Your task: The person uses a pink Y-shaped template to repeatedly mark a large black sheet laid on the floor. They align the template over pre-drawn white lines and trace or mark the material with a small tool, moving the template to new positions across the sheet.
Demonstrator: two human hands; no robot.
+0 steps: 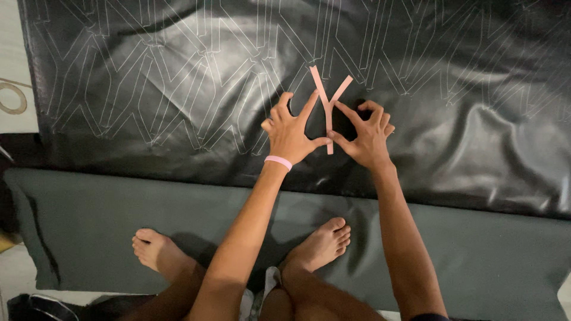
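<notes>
A pink Y-shaped flat template [328,101] lies on a shiny black leather-like sheet [178,83] covered with white traced outlines of the same shape. My left hand [291,132], with a pink band on its wrist, presses the template's left side with fingers spread. My right hand [367,135] holds the template's right side, index finger on its right arm and thumb at its stem. Neither hand lifts it; both pin it flat against the sheet.
A grey-green cloth [476,249] lies under the black sheet's near edge. My two bare feet [156,251] [321,244] rest on that cloth. A roll of tape [13,98] sits on the pale floor at far left.
</notes>
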